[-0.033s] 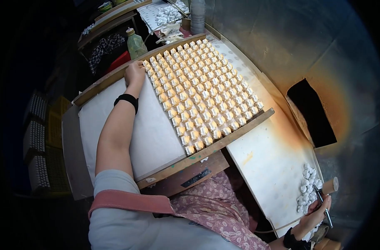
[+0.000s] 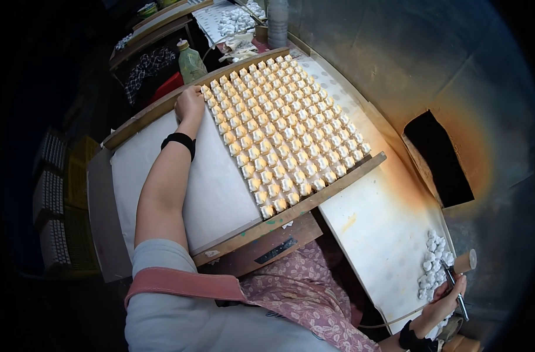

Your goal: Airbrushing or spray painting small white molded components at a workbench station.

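Note:
My left hand (image 2: pixel 190 104) is closed at the far left corner of a dense array of small white-and-yellow figurines (image 2: pixel 279 129), against the far wooden rail (image 2: pixel 156 110). Its fingertips touch or nearly touch the corner piece; what they pinch is hidden. The figurines stand in rows on the right part of a wooden-railed tray, and white paper (image 2: pixel 220 193) covers its left part. Low at the right, my right hand (image 2: pixel 446 297) grips a metal airbrush (image 2: pixel 456 290) with a tan cup (image 2: pixel 465 261) on it. The airbrush is away from the figurines.
A pile of small white pieces (image 2: pixel 430 267) lies beside my right hand on a pale board (image 2: pixel 361 229). A thin hose (image 2: pixel 390 322) runs there. The stained booth wall has a dark opening (image 2: pixel 439 158). Beyond the tray stand a green bottle (image 2: pixel 190 61) and a clear container (image 2: pixel 277 23).

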A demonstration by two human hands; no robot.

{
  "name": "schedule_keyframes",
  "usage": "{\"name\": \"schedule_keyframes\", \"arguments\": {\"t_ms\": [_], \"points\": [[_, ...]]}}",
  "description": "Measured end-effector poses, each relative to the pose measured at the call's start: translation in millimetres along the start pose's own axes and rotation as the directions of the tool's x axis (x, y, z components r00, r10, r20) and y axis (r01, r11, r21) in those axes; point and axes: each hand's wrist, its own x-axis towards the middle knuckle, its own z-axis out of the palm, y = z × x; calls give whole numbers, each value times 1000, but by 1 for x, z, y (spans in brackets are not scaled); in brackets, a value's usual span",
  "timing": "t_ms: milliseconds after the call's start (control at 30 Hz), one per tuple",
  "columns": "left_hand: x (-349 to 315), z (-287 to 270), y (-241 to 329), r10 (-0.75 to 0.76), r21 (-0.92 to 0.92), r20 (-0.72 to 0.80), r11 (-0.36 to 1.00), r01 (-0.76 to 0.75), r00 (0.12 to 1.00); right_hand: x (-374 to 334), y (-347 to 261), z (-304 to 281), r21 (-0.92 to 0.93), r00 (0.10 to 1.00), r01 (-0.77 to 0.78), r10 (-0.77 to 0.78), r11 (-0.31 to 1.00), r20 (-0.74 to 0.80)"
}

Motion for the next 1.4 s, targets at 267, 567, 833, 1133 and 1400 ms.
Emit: {"name": "schedule_keyframes", "arguments": {"t_ms": [267, 567, 833, 1133, 1400], "points": [[-8, -7, 9, 23, 275, -78, 961, -1, 997, -1, -2, -1, -14, 999, 4, -5, 1000, -32], [-21, -47, 36, 38, -35, -178, 998, -44, 983, -4, -9, -26, 93, 994, 23, -12, 995, -111], [-170, -136, 203, 670, -856, 250, 490, -164, 699, -2, -15, -43, 249, 989, 127, -142, 960, 45], [-403, -76, 305, 917, -885, 398, 391, -251, 24, -4, -8, -101, 296, 993, 103, -82, 950, -82], [-485, -30, 325, 989, -824, 108, 32, -566, -100, 0, 4, -119, 296, 992, 60, -24, 953, -125]]}}
